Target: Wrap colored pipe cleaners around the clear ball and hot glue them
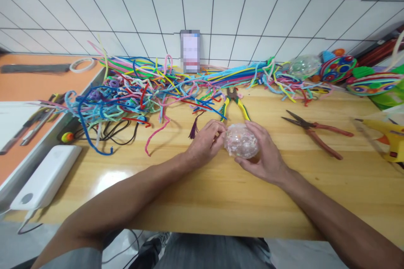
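On a wooden table [189,201], the right hand [268,157] curls around the right side of a clear, rounded ball [241,141], thumb and fingers clamped on it. The left hand [206,141] is at the ball's left side, fingertips bunched; whether they pinch anything, I cannot tell. Just beyond the ball lie yellow-green pliers [232,96], handles spread. Red-handled pliers [307,125] lie open to its right; colorful stems [120,96] heap to its left and beyond.
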The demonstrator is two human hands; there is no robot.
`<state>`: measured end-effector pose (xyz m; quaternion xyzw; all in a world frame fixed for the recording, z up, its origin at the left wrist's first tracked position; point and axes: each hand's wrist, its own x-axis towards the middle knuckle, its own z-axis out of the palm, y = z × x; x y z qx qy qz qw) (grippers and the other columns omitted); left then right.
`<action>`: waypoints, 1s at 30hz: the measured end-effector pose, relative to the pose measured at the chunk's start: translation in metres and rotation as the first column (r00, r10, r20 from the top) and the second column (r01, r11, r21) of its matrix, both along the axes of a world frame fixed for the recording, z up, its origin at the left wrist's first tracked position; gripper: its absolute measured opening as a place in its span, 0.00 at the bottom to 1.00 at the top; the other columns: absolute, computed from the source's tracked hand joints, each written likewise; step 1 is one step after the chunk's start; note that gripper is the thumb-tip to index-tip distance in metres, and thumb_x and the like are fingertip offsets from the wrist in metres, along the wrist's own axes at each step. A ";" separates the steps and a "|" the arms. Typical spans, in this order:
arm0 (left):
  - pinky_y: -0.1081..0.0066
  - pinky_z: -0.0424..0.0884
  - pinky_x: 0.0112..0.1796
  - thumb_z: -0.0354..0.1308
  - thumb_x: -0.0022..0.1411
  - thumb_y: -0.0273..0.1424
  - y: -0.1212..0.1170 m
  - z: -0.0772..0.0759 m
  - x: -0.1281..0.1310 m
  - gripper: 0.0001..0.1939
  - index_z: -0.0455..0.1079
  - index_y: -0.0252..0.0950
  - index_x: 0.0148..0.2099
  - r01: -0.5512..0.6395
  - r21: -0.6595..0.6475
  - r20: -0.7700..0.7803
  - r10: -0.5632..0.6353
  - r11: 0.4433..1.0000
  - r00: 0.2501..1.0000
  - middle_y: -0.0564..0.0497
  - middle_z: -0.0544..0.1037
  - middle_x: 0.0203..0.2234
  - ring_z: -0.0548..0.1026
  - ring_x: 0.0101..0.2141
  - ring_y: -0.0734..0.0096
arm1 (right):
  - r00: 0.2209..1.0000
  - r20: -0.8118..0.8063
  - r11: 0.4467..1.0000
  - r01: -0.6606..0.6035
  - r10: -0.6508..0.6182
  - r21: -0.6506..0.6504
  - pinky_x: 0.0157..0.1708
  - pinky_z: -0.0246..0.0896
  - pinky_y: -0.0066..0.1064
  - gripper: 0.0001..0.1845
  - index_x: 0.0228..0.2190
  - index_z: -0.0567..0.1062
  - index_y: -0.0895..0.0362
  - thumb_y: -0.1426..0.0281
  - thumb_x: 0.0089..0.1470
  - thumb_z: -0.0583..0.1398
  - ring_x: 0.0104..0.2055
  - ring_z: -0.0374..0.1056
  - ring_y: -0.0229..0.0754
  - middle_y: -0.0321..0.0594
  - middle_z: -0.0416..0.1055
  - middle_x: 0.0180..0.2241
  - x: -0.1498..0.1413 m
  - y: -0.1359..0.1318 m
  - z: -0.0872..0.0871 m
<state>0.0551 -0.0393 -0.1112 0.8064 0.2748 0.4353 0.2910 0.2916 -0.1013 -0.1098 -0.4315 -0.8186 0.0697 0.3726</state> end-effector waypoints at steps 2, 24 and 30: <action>0.67 0.76 0.42 0.54 0.74 0.28 0.001 -0.001 0.000 0.06 0.67 0.39 0.41 0.013 -0.046 0.019 -0.013 0.999 1.000 0.46 0.79 0.41 0.78 0.45 0.65 | 1.000 -0.008 1.000 -0.010 0.010 0.006 0.66 0.63 0.67 0.57 0.74 0.49 0.47 0.61 0.54 0.72 0.70 0.61 0.68 0.55 0.61 0.69 0.000 0.000 0.001; 0.47 0.70 0.64 0.78 0.52 0.51 -0.007 -0.005 0.003 0.53 0.60 0.42 0.72 0.016 -0.201 0.062 -0.004 0.979 0.998 0.36 0.72 0.65 0.72 0.64 0.44 | 0.846 -0.531 0.766 -0.309 -0.050 -0.564 0.72 0.55 0.58 0.48 0.74 0.51 0.43 0.51 0.62 0.66 0.77 0.53 0.56 0.46 0.51 0.77 0.006 -0.002 -0.007; 0.47 0.72 0.59 0.72 0.57 0.56 -0.006 -0.006 -0.001 0.49 0.61 0.40 0.72 0.020 -0.246 0.041 -0.010 0.969 0.999 0.35 0.73 0.63 0.74 0.60 0.43 | 0.788 -0.608 0.765 -0.331 -0.099 -0.553 0.69 0.62 0.54 0.44 0.70 0.60 0.44 0.49 0.59 0.68 0.74 0.60 0.56 0.46 0.60 0.73 0.006 0.003 -0.005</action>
